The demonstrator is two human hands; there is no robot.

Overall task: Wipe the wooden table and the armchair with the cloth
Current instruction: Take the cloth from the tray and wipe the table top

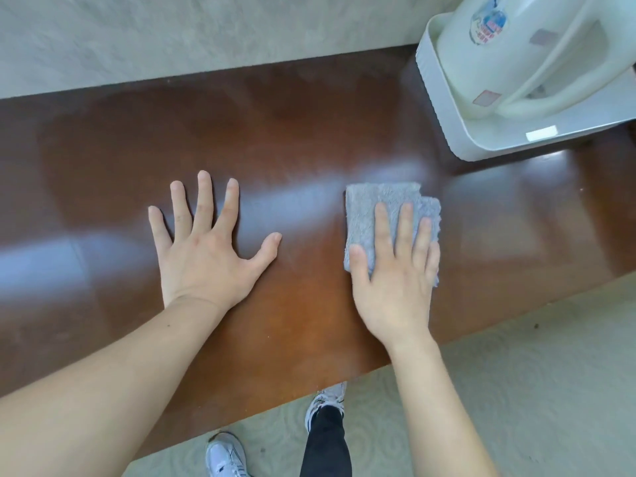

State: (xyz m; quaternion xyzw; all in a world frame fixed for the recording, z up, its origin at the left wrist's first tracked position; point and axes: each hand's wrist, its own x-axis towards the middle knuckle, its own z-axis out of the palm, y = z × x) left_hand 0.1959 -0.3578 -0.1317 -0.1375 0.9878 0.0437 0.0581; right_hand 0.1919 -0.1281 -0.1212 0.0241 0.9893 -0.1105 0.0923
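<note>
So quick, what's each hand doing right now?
Left hand: open, fingers spread flat on the wooden table, holding nothing.
Right hand: open, palm pressing the grey cloth onto the table.

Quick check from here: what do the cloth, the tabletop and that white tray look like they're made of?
Cloth: grey, fuzzy pile, probably microfibre or terry. Tabletop: reddish-brown wood or veneer, glossy, since it mirrors light patches. Tray: smooth, matt white, likely plastic, with ribbed side walls.

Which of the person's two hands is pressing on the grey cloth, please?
The right hand, flat on the folded cloth. The left hand rests splayed on the bare wooden table.
</note>
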